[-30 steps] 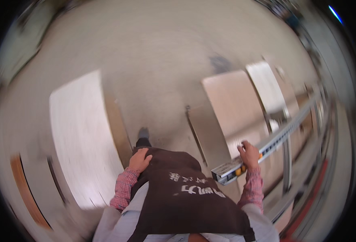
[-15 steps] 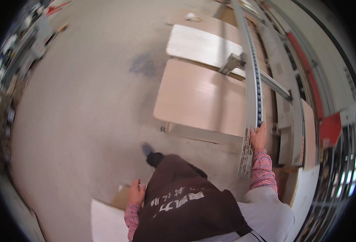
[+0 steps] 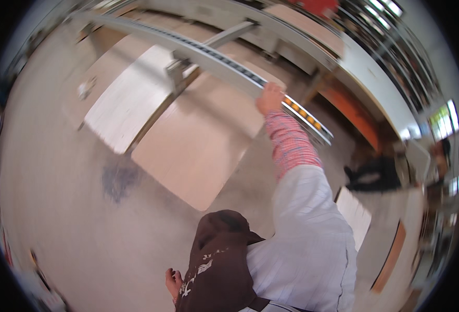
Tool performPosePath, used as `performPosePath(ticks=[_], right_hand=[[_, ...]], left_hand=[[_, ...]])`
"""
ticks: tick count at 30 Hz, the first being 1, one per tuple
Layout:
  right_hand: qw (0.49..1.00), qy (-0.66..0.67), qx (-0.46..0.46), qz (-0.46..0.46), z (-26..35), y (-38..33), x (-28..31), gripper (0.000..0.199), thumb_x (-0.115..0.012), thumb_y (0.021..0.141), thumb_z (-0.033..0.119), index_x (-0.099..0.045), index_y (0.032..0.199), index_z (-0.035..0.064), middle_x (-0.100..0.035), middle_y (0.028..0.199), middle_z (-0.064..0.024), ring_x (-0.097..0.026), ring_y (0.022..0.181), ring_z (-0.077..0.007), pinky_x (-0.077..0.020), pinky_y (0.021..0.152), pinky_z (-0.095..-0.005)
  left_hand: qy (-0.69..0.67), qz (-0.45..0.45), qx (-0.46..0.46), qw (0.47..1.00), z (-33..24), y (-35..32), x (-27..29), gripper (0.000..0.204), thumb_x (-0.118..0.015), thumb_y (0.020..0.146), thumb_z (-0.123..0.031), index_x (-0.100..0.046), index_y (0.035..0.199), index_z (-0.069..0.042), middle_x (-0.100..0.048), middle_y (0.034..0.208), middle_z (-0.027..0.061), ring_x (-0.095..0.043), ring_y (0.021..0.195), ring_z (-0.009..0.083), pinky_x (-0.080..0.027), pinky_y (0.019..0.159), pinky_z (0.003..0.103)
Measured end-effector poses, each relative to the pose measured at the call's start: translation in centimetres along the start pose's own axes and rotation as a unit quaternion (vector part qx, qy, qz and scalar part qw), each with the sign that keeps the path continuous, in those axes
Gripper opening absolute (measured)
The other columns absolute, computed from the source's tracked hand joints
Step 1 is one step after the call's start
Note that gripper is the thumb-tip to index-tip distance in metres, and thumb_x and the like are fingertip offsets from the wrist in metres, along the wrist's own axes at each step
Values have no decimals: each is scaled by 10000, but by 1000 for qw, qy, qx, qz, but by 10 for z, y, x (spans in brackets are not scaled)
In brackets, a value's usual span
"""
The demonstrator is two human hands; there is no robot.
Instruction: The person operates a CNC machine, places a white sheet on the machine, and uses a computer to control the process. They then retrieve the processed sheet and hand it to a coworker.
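Observation:
My right hand reaches far forward and grips a long metal roller rail close to its near end. Its fingers bend over the rail's edge; their tips are partly hidden. Dark rollers run along the rail, and yellow rollers show just past the hand. Low at my left side hangs my left hand, holding nothing, its fingers loosely bent and apart. Below the rail lies a stack topped by a pale tan board, with a whiter board beside it.
A metal crosspiece joins the rail to a long machine frame behind. On the right stands a white-topped bench with an orange panel under it. A person in dark trousers is farther right, near a loose orange-brown strip.
My view has swung to the right, so the rail now slants across the top. The right hand stays on the rail, its arm stretched farther out. My left hand still hangs low.

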State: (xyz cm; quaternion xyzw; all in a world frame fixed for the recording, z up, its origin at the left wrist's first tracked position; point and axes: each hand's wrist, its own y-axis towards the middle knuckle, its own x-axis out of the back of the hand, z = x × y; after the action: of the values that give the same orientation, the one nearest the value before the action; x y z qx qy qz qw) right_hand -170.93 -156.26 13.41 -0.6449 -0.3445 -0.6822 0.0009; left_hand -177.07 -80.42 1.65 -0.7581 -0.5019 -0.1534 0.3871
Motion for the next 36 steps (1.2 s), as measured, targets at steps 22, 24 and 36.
performPosePath(ticks=[22, 24, 36], right_hand=[[839, 327, -184, 394, 416, -477, 42, 637, -633, 846, 258, -463, 1406, 6, -562, 1320, -268, -548, 1217, -415, -468, 1000, -484], [824, 317, -193, 429, 440, -485, 46, 561, -625, 846, 257, -535, 1338, 3, -579, 1302, -267, -567, 1192, -413, -478, 983, -485], [786, 456, -6, 417, 700, -300, -26, 367, -575, 891, 285, -614, 1168, 47, -677, 1060, -230, -646, 998, -426, -509, 846, -519]], left_hand=[[139, 316, -191, 919, 42, 486, 321, 439, -660, 951, -242, -575, 1291, 21, -689, 1056, 183, -670, 951, 242, -533, 833, 361], [117, 343, -206, 909, 60, 543, 324, 555, -672, 933, -372, -562, 1331, -1, -698, 1063, 179, -673, 929, 237, -536, 819, 367], [188, 301, -198, 914, -19, 635, 375, 370, -679, 882, -230, -636, 1187, -24, -715, 963, 154, -685, 851, 288, -540, 745, 429]])
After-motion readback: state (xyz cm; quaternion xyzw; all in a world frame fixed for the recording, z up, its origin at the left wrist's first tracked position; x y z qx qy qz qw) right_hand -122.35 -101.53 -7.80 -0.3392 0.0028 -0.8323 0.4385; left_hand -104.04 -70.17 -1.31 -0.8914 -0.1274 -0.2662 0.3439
